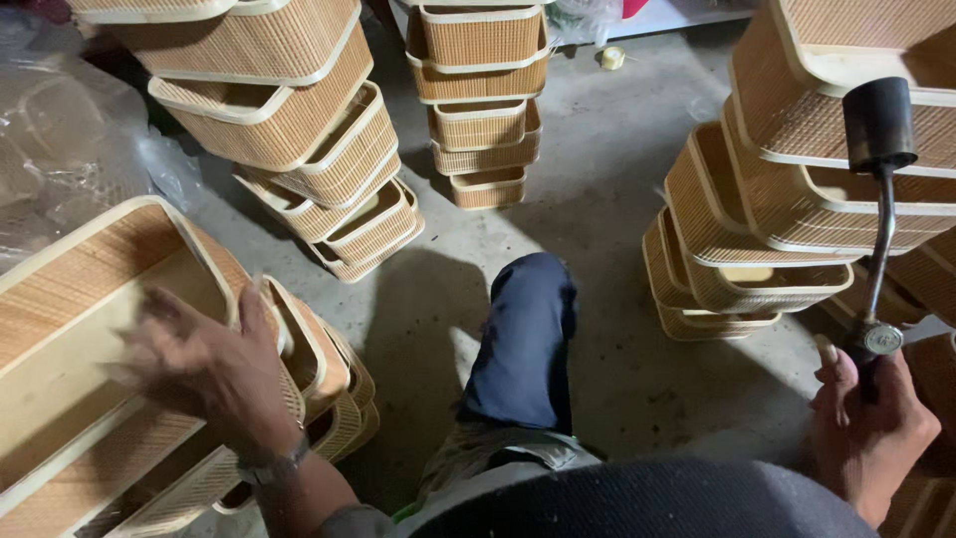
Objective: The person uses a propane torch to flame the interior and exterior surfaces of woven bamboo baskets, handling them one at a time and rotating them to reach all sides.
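Observation:
My left hand is blurred, fingers spread, over the rim of a large woven bamboo basket at the lower left; it holds nothing that I can see. My right hand at the lower right grips the handle of a gas torch. The torch has a bent metal neck and a black cylindrical nozzle that points upward, in front of the right-hand basket stack. My knee in dark blue trousers sticks out between the hands.
Stacks of nested rectangular woven baskets stand around me: upper left, centre back, right, plus smaller ones by my left hand. Clear plastic sheeting lies far left. A tape roll lies on the grey concrete floor.

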